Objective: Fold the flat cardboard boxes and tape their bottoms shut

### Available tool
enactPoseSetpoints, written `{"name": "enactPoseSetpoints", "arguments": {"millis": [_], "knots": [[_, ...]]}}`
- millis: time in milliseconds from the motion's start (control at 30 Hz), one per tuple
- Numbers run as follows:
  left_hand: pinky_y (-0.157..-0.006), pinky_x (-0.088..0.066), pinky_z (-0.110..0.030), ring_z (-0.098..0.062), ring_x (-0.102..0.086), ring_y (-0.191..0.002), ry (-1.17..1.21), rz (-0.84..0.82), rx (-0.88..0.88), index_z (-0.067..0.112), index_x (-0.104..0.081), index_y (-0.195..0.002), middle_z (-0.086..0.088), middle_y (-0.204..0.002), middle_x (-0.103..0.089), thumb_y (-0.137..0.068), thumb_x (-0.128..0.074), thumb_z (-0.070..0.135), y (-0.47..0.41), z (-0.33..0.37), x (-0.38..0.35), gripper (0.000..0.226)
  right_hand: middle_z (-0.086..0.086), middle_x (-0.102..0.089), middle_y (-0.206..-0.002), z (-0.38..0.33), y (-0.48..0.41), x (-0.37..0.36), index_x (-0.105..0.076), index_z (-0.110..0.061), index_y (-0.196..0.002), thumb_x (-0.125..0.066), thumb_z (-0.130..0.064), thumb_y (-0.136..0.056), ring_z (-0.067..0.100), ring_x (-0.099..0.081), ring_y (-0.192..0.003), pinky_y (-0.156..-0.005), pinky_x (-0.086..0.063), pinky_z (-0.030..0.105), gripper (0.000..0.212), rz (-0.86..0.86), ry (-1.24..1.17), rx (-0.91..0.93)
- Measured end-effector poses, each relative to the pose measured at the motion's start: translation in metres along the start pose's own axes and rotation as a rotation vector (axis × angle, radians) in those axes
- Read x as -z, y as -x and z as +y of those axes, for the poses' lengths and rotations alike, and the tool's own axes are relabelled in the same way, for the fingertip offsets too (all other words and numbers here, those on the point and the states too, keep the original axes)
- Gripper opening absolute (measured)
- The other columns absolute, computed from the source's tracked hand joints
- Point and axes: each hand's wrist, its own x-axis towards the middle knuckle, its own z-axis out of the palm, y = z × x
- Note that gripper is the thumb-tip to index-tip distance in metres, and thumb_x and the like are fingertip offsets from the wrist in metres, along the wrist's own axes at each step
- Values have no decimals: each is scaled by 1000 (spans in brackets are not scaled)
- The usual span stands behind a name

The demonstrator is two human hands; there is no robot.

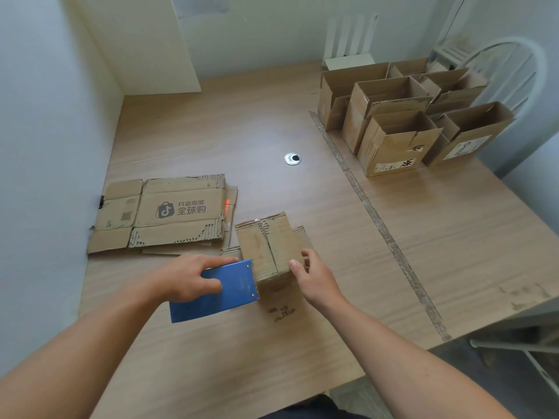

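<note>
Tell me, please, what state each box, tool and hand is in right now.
folded box: erected, flaps closed on its upper face.
blue tape dispenser: held at the box's near edge.
flat cardboard: lying flat, unfolded.
finished boxes: upright, tops open.
left hand: grips the dispenser.
right hand: holds the box.

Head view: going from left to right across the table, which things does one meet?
Flat cardboard stack → blue tape dispenser, gripped by the left hand → small box, held by the right hand → group of open folded boxes → white chair. The diagonal grey strip is left out.
</note>
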Motion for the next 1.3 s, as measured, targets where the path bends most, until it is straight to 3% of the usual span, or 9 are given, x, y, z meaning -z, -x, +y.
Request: {"name": "enactPoseSetpoints", "arguments": {"millis": [100, 300, 400, 500, 633, 933, 1067, 1200, 1300], "knots": [[-93, -46, -33, -13, -53, -106, 11, 16, 7, 75, -34, -114, 15, -123, -60, -66, -48, 48, -1, -6, -4, 57, 3, -61, -134, 0, -3, -5, -53, -16, -138, -50, -31, -103, 21, -53, -128, -105, -41, 33, 39, 1, -18, -1], [-98, -45, -33, -7, -53, -113, 85, 53, -8, 60, -43, -135, 21, -133, -55, -66, -50, 47, 1, -16, -11, 70, -10, -60, -117, -9, -4, -7, -56, -20, -132, -54, -35, -100, 9, -53, -115, -91, -37, 23, 35, -22, 21, -16], [-99, -44, -33, -6, -52, -114, 99, 48, -39, 65, -41, -129, 23, -134, -55, -62, -47, 54, 3, -22, -11, 68, -5, -67, -124, -5, -7, -6, -57, -24, -131, -57, -40, -98, 19, -58, -121, -93, -42, 27, 37, -20, 79, 14], [-96, -43, -30, -6, -51, -114, 115, 45, -43, 70, -37, -125, 23, -134, -54, -60, -44, 59, 10, -30, -13, 66, -3, -64, -131, 1, -9, -6, -51, -25, -140, -55, -52, -96, 24, -55, -125, -102, -44, 36, 52, -32, 119, 10], [-93, -46, -31, -8, -54, -108, 153, 45, -47, 78, -33, -116, 20, -127, -57, -58, -40, 64, 21, -38, -17, 60, -3, -65, -129, 6, -4, -8, -48, -28, -142, -37, -91, -74, 25, -57, -122, -101, -46, 43, 93, -10, 149, 39], [-91, -49, -33, -9, -57, -103, 135, 53, 43, 76, -35, -120, 18, -123, -60, -64, -44, 59, 29, -64, -19, 60, -6, -66, -124, 2, -5, -5, -50, -20, -142, -49, -69, -82, 13, -59, -115, -94, -45, 26, 78, -47, 112, 67], [-89, -47, -30, -16, -55, -108, -34, 119, 96, 59, -34, -142, 11, -131, -59, -74, -47, 48, 9, -42, -19, 70, -6, -65, -127, 0, -6, -2, -50, -21, -142, -52, -67, -84, 13, -58, -118, -100, -46, 31, 73, -71, 105, 48], [-87, -48, -31, -20, -54, -116, -137, 193, 121, 55, -29, -146, 8, -134, -58, -86, -51, 40, -7, -27, -20, 66, -7, -65, -125, -4, -7, -5, -53, -23, -137, -60, -45, -96, 14, -59, -118, -99, -46, 30, 47, -67, 102, 25], [-79, -45, -32, -22, -53, -117, -191, 211, 168, 55, -25, -148, 4, -132, -59, -87, -46, 42, -10, -23, -19, 66, -8, -65, -124, -8, -7, -6, -51, -27, -135, -62, -46, -94, 15, -60, -116, -99, -47, 33, 47, -74, 124, 8]]}}
